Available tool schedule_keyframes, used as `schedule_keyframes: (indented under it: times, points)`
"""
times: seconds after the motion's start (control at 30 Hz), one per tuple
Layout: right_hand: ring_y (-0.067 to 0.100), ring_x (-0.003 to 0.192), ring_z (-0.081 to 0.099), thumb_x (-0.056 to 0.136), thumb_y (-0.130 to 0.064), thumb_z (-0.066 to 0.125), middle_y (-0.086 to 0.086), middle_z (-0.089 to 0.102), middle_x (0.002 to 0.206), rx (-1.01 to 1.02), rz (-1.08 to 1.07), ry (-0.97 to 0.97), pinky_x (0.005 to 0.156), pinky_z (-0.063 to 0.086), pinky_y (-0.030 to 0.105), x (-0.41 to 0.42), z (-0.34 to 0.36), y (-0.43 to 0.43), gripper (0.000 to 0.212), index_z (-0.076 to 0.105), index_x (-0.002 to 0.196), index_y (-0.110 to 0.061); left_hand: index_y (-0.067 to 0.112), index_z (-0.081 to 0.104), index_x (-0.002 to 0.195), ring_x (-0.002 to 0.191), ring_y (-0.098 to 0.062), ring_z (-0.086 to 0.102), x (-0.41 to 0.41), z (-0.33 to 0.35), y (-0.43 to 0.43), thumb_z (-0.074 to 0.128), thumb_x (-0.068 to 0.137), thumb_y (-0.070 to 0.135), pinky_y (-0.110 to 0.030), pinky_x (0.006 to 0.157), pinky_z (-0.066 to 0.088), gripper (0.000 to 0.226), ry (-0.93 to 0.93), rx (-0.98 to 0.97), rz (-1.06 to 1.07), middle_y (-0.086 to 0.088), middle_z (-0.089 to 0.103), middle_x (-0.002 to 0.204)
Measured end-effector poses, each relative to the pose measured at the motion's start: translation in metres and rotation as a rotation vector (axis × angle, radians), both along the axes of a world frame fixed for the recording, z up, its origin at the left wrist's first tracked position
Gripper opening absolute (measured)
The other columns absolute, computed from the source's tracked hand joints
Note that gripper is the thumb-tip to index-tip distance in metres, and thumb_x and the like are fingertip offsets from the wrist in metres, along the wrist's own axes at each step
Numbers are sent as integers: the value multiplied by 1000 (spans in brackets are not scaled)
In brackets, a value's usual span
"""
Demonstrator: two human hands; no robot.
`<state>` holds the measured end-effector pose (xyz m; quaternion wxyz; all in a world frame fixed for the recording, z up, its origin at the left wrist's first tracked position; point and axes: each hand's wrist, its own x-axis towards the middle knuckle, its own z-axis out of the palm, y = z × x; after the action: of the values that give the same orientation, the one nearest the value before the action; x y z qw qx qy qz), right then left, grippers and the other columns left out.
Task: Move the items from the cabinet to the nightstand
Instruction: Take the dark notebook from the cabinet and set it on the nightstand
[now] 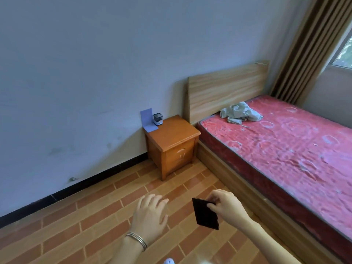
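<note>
Right hand (pixel 226 204): fingers (pixel 211 207) curled and clamped, with the thumb, on the upper right corner of one flat black rectangular item (pixel 204 216). The item hangs tilted from that corner, over the floor, touching nothing else.

Left hand (pixel 150 214): palm down, fingers (pixel 152 201) straight and slightly apart, holding nothing and touching nothing. It is just left of the black item, with a clear gap between them. Thin silver bangles (pixel 137 240) sit on the left wrist; their number cannot be told with certainty.

One orange-brown wooden nightstand (pixel 175 134) stands ahead of both sets of fingers, well apart from them, against the pale wall. Two things are on its top, both at the back corner farthest from the fingers: one lavender flat sheet (pixel 147 119) bent upright against the wall, and one small dark-topped white box-shaped container (pixel 157 119) standing on the sheet's flat part.

To the right of the right fingers and running away from them: one bed with a red patterned mattress (pixel 285 149) and a light wooden headboard (pixel 224 86). One crumpled grey cloth (pixel 240 112) lies on the mattress near the headboard. One brown striped curtain (pixel 308 48) hangs beyond the bed.

Below the fingers: brown brick-patterned tile floor (pixel 95 225).
</note>
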<state>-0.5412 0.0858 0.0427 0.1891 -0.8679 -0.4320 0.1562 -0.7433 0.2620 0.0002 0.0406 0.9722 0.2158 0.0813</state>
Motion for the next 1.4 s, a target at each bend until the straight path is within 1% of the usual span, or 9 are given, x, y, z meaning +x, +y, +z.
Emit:
schedule_keyframes:
  times: [0.13,0.23,0.33,0.53,0.63,0.7,1.0,1.13,1.4]
  points:
    - [2,82,54,84,-28,61,-15,58,88,-16,39,4,59,43,17,50,-2,56,8,55,80,-32,30,69,107,102,-20,63,53,-5,53,53,72,49,-43,84,53,42,-18,33,39,3,67,111]
    - [2,81,55,84,-28,62,-14,59,89,1,46,10,62,47,20,95,7,106,6,57,82,-30,28,69,109,103,-22,63,100,2,102,64,67,48,-43,84,52,47,-18,47,58,0,67,113]
    - [2,81,56,83,-26,63,-15,60,88,8,38,22,70,52,28,138,20,156,7,58,81,-31,27,69,110,104,-23,63,145,10,146,64,65,49,-44,85,52,50,-34,42,44,-1,67,113]
    - [5,81,56,82,-25,65,-15,59,88,-3,78,37,72,51,33,202,27,239,15,55,79,-36,24,65,115,109,-26,60,206,7,212,73,66,45,-46,88,49,54,-72,55,11,-3,65,117]
    - [4,82,55,82,-23,65,-15,59,88,-27,105,68,73,50,31,226,22,272,12,58,82,-33,26,65,116,109,-25,60,225,1,234,52,76,48,-46,89,49,47,-54,46,16,-2,65,116]
    - [4,80,54,82,-22,65,-16,58,87,-33,128,81,72,49,29,244,17,293,10,60,84,-31,25,66,115,109,-25,60,240,-5,249,39,77,48,-46,89,49,52,-36,16,38,-3,65,116]
    - [12,85,59,83,-23,65,-5,65,93,-11,232,89,76,51,39,364,5,385,9,64,91,-19,23,67,115,110,-27,59,353,-14,322,39,76,47,-48,90,49,53,20,-70,121,-4,65,117]
    - [8,81,59,82,-25,66,-7,63,89,38,258,68,73,53,34,429,12,433,7,64,88,-21,22,68,114,108,-28,60,415,1,359,36,77,47,-47,89,49,55,31,-65,149,-5,65,116]
    - [8,83,56,85,-24,64,-10,60,89,-13,322,91,73,50,29,526,1,521,7,63,91,-20,20,66,115,108,-29,59,495,-4,424,40,76,46,-48,89,48,54,62,-97,263,-8,63,118]
